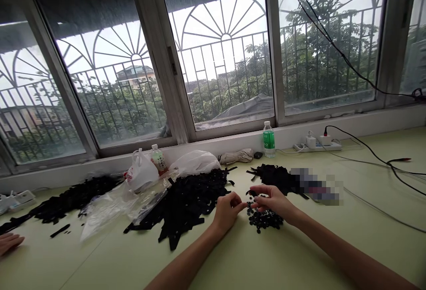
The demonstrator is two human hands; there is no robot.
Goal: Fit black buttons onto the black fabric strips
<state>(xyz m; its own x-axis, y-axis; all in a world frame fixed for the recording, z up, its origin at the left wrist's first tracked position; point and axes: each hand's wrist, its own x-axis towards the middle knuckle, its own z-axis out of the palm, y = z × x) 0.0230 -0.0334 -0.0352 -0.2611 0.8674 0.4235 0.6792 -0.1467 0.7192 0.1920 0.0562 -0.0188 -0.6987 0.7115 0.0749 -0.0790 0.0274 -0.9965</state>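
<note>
My left hand (228,211) is closed beside the large heap of black fabric strips (189,203), its thumb and index finger pinched on something too small to make out. Over a pile of small black round pieces (266,220), my right hand (274,201) has its fingers curled round a small black piece (251,193). The fingertips of both hands are close together at the left edge of the round pieces. A smaller heap of black strips (276,178) lies just behind my right hand.
Behind the heaps stand a green-labelled bottle (269,140), a white plastic bag (141,172) and another bottle (159,160). A power strip (321,145) with cables lies at the back right. Another person's hand (10,242) rests at the left edge, near more black strips (75,199).
</note>
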